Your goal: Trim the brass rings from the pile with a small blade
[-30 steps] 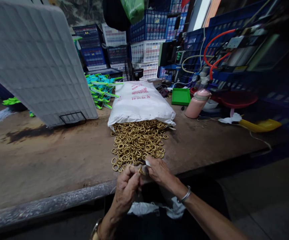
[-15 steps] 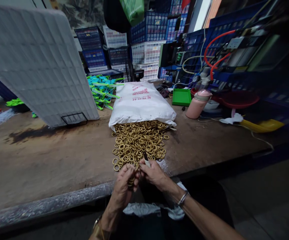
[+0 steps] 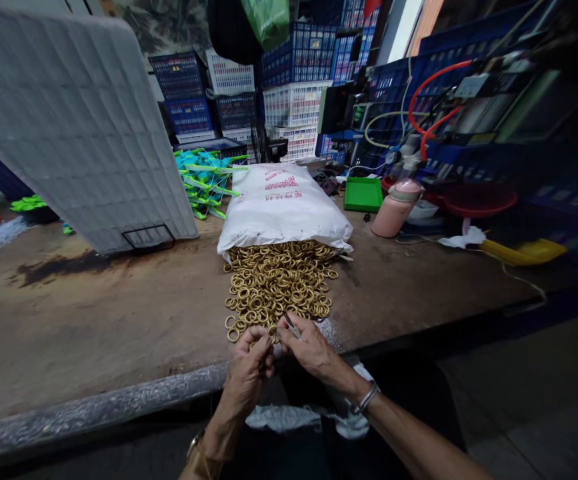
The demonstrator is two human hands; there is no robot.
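Observation:
Gold-coloured rings (image 3: 279,287) lie heaped at the mouth of a white sack (image 3: 283,207) on the workbench (image 3: 169,320). At the near edge of this pile, my left hand (image 3: 249,367) is closed, with a gold ring (image 3: 272,331) pinched at its fingertips. Beside it my right hand (image 3: 316,353) is closed around a slim tool (image 3: 293,327) with a dark end and a pale part; its exact kind cannot be made out. The fingertips of both hands are close together near the ring.
A tall white ribbed panel (image 3: 79,127) stands on the left. Turquoise and green pieces (image 3: 203,180) lie beside the sack. To the right are a green tray (image 3: 363,194), a pink bottle (image 3: 397,210) and a machine with red hoses (image 3: 431,80). Stacked crates (image 3: 296,103) fill the back.
The tool in my right hand has tilted lower, its dark end turning left. My left hand has rolled slightly, hiding the rings that showed beneath its fingers.

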